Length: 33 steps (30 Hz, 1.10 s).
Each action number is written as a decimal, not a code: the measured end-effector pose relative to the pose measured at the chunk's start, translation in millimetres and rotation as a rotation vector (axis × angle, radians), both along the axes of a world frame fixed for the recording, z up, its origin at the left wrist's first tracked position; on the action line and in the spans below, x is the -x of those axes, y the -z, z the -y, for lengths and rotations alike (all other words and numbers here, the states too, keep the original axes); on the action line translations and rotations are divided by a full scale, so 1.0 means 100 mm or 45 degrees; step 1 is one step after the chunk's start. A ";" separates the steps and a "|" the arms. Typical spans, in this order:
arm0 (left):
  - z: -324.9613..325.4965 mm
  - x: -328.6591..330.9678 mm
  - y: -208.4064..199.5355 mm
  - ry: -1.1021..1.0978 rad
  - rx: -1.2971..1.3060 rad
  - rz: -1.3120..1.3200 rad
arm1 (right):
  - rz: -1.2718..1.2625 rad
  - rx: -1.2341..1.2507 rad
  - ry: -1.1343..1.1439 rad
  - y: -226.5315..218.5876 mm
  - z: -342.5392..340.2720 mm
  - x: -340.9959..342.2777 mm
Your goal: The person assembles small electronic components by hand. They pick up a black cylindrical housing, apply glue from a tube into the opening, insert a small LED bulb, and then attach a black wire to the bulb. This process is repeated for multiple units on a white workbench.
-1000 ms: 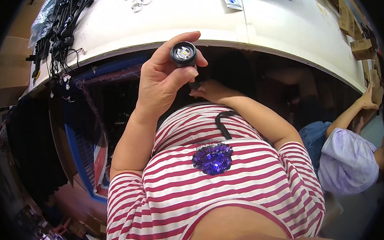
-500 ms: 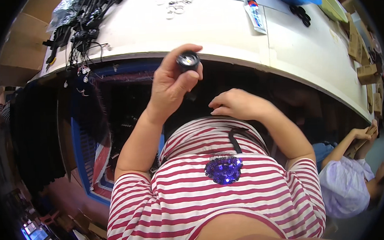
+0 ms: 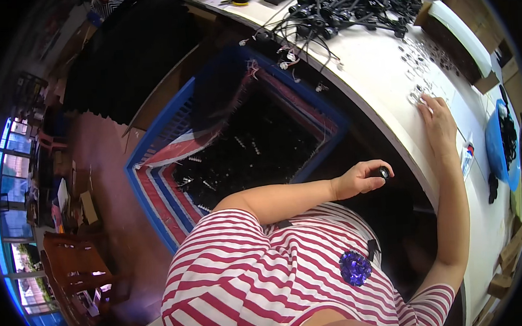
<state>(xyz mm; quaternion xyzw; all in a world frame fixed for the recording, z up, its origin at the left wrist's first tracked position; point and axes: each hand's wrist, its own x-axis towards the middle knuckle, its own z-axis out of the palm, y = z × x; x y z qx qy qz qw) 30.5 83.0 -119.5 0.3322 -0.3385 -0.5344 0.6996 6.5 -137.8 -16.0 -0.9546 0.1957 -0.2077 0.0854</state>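
My left hand [image 3: 361, 179] is closed round a small black lamp head [image 3: 383, 172], just off the table's front edge. Only its dark round end shows between thumb and fingers. Farther right, my right hand [image 3: 439, 121] reaches over the white table. Its fingertips touch, or are very close to, small clear rings [image 3: 415, 94] at the near end of a loose scatter. The fingers look stretched and a little apart; whether a ring is between them is hidden.
Black lamp parts with cables [image 3: 353, 7] are heaped on the white table [image 3: 374, 68], thin wires hanging over its edge. A blue basket [image 3: 132, 164] with a striped lining and dark pieces stands below. A toothpaste-like tube [image 3: 467, 158] and blue basin [image 3: 503, 132] are at right.
My view has swung left. My right hand has gone from near my waist out to the clear rings on the table. My left hand has lowered, still holding the lamp head.
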 end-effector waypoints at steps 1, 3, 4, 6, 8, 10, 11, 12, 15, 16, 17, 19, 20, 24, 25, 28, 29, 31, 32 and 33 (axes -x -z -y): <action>-0.01 -0.01 0.05 -0.023 0.029 -0.060 | -0.003 0.013 0.003 0.02 0.02 -0.02; -0.04 -0.03 0.07 -0.059 0.029 -0.067 | 0.010 0.038 0.019 0.03 0.05 -0.02; -0.04 -0.04 0.08 -0.076 0.029 -0.072 | 0.035 0.014 0.009 0.02 0.06 -0.01; -0.10 -0.06 0.02 -0.081 0.046 -0.046 | 0.084 -0.037 -0.012 0.01 0.08 0.06; -0.16 -0.07 -0.05 -0.071 0.051 -0.073 | -0.178 -0.639 0.089 -0.13 0.14 0.19; -0.20 -0.09 -0.03 -0.066 -0.015 -0.032 | -0.289 -0.998 0.135 -0.15 0.13 0.31; -0.21 -0.08 0.00 -0.053 -0.039 -0.021 | -0.269 -1.059 0.136 -0.11 0.12 0.40; -0.21 -0.06 0.02 -0.038 -0.064 -0.011 | -0.248 -1.120 0.138 -0.09 0.09 0.47; -0.18 0.01 0.16 0.007 -0.044 -0.087 | 0.013 -0.452 0.120 -0.02 -0.11 0.52; -0.18 0.03 0.06 -0.003 -0.074 -0.064 | -0.023 -0.370 0.084 0.03 -0.08 0.55; -0.17 0.04 -0.02 -0.048 -0.168 0.105 | 0.021 -0.355 0.076 0.04 -0.09 0.56; -0.15 0.07 -0.17 -0.115 -0.127 0.322 | 0.094 -0.316 0.039 0.12 -0.03 0.59; -0.11 0.07 -0.18 -0.121 -0.046 0.308 | 0.117 -0.207 0.040 0.11 -0.06 0.60; 0.03 0.02 -0.28 -0.086 0.021 0.367 | 0.061 -0.371 0.083 0.01 -0.16 0.60; 0.07 0.06 -0.28 -0.093 0.036 0.367 | 0.087 -0.497 0.042 -0.02 -0.16 0.65; 0.17 0.09 -0.33 -0.034 0.076 0.336 | 0.297 -0.921 -0.265 -0.21 -0.35 0.93; 0.18 0.11 -0.35 0.002 0.087 0.318 | 0.267 -1.024 -0.421 -0.29 -0.40 1.05; 0.22 0.16 -0.37 0.012 0.064 0.334 | 0.184 -1.048 -0.476 -0.35 -0.55 1.22; 0.25 0.18 -0.38 0.028 0.057 0.343 | 0.196 -1.034 -0.511 -0.35 -0.58 1.27; 0.27 0.19 -0.37 0.041 0.046 0.349 | 0.252 -1.188 -0.510 -0.29 -0.61 1.31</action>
